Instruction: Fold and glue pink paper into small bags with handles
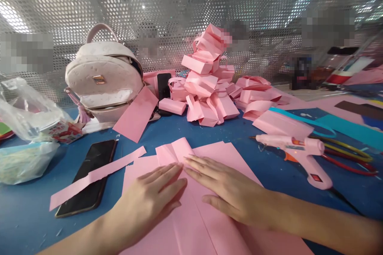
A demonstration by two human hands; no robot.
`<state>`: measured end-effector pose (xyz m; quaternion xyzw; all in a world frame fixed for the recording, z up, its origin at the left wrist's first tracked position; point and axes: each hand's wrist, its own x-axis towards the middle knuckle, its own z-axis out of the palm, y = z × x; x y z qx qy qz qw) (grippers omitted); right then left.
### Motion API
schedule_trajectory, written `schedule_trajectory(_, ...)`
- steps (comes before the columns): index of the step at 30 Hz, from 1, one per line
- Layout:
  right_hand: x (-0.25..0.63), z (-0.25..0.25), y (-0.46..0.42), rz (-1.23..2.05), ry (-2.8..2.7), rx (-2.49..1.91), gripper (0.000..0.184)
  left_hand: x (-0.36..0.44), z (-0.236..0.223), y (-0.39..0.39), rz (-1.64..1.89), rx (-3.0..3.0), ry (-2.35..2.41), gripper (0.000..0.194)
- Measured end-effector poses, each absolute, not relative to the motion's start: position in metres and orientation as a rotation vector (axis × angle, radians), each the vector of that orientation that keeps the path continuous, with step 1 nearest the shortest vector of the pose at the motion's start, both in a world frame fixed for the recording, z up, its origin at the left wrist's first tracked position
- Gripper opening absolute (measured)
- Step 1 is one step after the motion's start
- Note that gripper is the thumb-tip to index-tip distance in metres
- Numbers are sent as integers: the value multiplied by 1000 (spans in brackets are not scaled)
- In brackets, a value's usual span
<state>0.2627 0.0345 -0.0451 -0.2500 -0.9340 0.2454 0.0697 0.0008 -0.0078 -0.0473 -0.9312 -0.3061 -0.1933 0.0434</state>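
Pink paper sheets [233, 159] lie nearest, overlapping, with a folded pink piece [184, 149] on top of them. Both bare hands rest palm down on this piece: the left hand [154, 185] and the right hand [227, 187] lie flat with fingers extended, their fingertips almost meeting, neither one gripping.

Behind the sheets, across the whole background, stands a perforated metal panel [167, 8]. Under the sheets and all around them spreads a blue table [26, 203].

Beyond the sheets rises a tall, jumbled pile of pink paper boxes [202, 83]. Beyond them to the left stands a pale backpack [110, 75] with a top handle. Well to the left of the sheets sits a clear plastic bag [26, 107]. To their right, a pink glue gun [291, 143] with an orange trigger lies on its side, nozzle pointing left. Just left of the sheets lies a dark phone [95, 155], crossed by a narrow pink strip [119, 163] whose upper end comes close to the sheets.
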Motion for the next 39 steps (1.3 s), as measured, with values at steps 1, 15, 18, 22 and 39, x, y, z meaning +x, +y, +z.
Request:
schedule_trajectory(1,263,-46,35,730,-2812,-742,62,0,-48,-8,-543,-2848,-933,32)
schedule_trajectory(15,264,-49,35,757,-2761,-709,65,-1,-53,-6,-453,-2811,-844,35)
schedule_trajectory(18,264,-49,35,771,-2762,-720,65,1,-50,-5,-457,-2796,-818,35)
schedule_trajectory(22,263,-47,35,783,-2770,-737,67,4,-45,-6,-448,-2743,-755,38)
schedule_trajectory(39,261,-41,32,705,-2820,-786,68,11,-84,-24,-641,-2675,-655,48)
